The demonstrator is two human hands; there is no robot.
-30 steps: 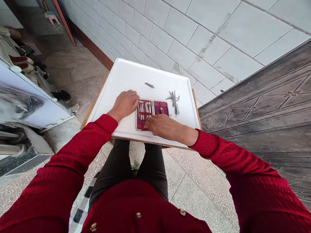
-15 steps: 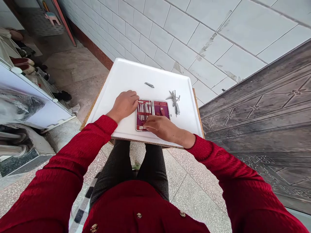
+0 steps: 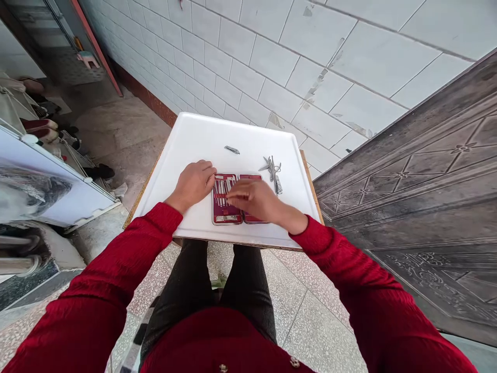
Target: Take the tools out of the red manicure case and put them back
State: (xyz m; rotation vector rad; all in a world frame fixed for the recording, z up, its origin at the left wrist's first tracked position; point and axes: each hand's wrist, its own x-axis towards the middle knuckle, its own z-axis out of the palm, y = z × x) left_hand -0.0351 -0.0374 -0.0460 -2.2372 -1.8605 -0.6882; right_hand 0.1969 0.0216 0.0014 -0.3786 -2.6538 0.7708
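A maroon manicure case (image 3: 227,212) lies unfolded on a white tray (image 3: 202,132), its left half holding several slim metal tools (image 3: 222,189) under a strap. A small nail clipper sits along the bottom of that half. My left hand (image 3: 194,182) rests on the tray, its bent fingers closed against the case's upper left edge. Over the middle of the case hovers my right hand (image 3: 258,199), fingers loosely apart beside the tools, with nothing visible in them. It covers much of the right half.
Beyond the case lies a single nail clipper (image 3: 232,149). Several loose metal implements (image 3: 272,168) are heaped to the right, with another clipper (image 3: 278,185) beside them. A tiled wall (image 3: 233,52) stands behind, a carved dark panel (image 3: 407,181) on the right, a shoe rack (image 3: 58,155) on the left.
My right hand has moved from the clipper at the bottom of the case up toward the tools, and its fingers have loosened. My left hand stays at the case edge. The view has shifted slightly.
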